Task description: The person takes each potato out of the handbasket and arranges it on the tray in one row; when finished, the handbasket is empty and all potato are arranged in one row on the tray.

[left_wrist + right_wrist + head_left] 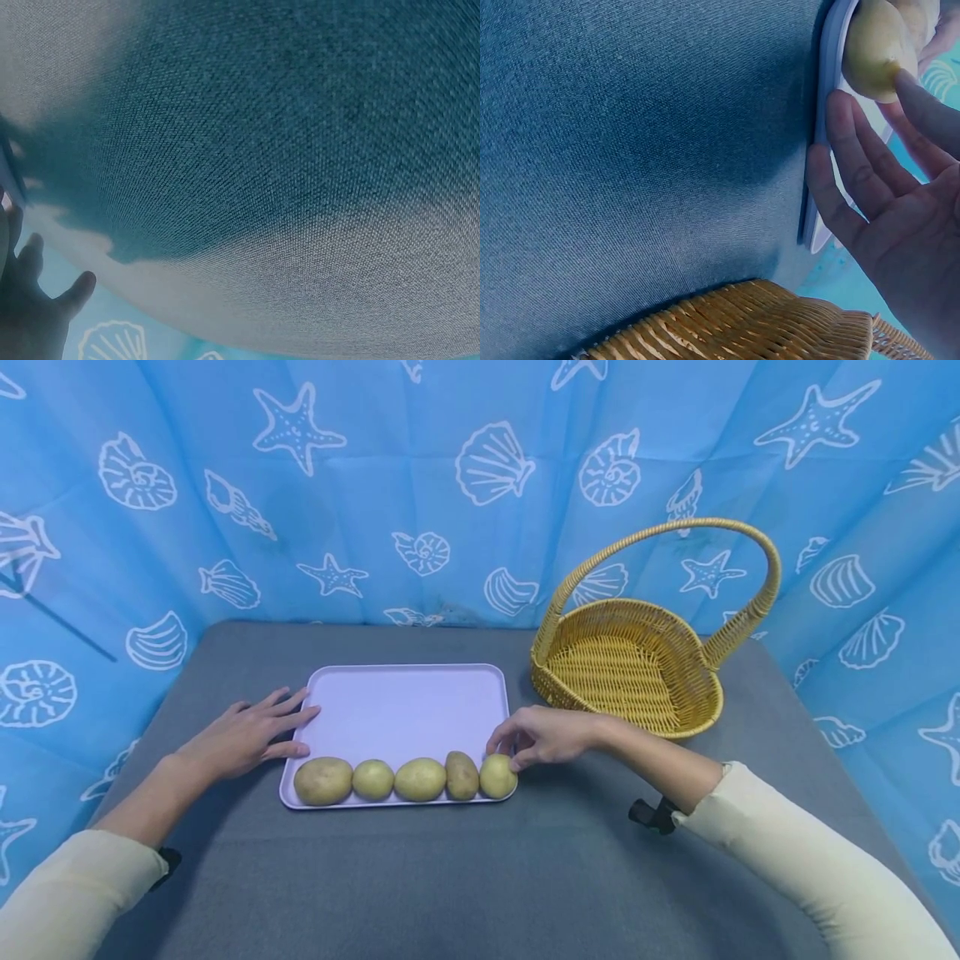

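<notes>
Several potatoes stand in a row along the near edge of a pale lilac tray (408, 702). At the row's right end, in the tray's near right corner, is a small round potato (497, 777). My right hand (551, 733) pinches it between thumb and index finger; the right wrist view shows the thumb on this potato (877, 49) and the other fingers beside the tray rim. My left hand (243, 735) lies with fingers spread at the tray's left edge, fingertips over the rim. Nearest to it is the large potato (323, 781) at the row's left end.
A golden wicker basket (626, 672) with a tall arched handle stands to the right of the tray, behind my right forearm. Grey cloth (420, 885) covers the table. Blue curtains (390, 493) with white shells and starfish hang behind and at both sides.
</notes>
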`<state>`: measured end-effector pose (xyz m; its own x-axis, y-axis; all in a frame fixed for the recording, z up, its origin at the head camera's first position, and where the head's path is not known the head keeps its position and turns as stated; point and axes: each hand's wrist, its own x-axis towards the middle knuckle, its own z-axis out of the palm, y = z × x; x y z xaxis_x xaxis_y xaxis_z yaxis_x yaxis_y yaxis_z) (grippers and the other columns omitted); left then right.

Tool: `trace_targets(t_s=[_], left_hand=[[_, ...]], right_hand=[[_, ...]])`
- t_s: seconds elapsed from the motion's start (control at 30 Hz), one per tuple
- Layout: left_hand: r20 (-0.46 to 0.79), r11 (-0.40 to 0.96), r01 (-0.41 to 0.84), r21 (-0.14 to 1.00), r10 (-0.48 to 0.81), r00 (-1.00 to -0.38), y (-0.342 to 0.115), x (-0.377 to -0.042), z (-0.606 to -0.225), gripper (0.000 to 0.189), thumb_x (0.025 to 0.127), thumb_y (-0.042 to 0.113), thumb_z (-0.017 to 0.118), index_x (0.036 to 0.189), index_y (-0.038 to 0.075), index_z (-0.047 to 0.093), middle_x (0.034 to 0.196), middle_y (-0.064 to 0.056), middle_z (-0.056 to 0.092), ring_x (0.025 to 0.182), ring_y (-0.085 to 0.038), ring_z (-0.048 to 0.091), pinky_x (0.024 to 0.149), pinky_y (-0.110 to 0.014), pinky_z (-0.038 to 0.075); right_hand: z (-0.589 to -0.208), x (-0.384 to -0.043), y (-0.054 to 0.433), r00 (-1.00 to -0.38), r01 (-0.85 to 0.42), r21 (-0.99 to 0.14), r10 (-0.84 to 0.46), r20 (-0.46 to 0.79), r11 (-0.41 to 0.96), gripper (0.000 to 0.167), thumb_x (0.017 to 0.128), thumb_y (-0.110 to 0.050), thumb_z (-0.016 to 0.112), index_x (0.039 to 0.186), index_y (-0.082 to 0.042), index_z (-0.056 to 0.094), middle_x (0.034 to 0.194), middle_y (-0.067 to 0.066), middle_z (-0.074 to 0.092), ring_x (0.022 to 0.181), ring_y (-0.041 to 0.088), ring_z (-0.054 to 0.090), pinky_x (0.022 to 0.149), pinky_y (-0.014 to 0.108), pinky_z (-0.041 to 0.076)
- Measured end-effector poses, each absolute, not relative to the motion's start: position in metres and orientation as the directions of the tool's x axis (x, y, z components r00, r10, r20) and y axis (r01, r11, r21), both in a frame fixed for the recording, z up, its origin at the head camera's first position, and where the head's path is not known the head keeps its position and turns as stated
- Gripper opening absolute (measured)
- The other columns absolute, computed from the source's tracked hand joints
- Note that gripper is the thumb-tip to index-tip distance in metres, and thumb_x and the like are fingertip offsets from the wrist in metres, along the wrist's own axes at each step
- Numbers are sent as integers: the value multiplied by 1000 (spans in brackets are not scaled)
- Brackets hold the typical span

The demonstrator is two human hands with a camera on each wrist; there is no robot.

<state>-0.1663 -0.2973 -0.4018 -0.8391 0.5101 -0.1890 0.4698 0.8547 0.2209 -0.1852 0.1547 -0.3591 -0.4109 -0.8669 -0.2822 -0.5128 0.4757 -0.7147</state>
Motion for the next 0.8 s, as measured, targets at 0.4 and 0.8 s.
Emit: trace_targets(t_s=[0.4, 0.8], left_hand=[[-176, 853, 483, 198, 516, -839, -295, -166, -400, 68, 98, 55, 53, 151, 13, 43, 161, -17, 29, 146, -48, 21, 105, -78, 19], [-138, 887, 444, 127, 459, -877, -311, -150, -386, 68, 99, 53, 52, 153, 12, 40, 159, -20, 31, 145, -47, 23, 106, -75, 21]], right_hand=[[-321, -166, 205, -568, -455, -689, -779, -265, 565, 41, 95, -20, 68, 132, -5, 61, 124, 8, 66, 109, 22, 65, 94, 40, 53], [-289, -150, 309, -812, -395, -635, -575, -95, 664, 35, 101, -16, 61, 134, -5, 60, 124, 8, 68, 112, 14, 64, 89, 24, 53]])
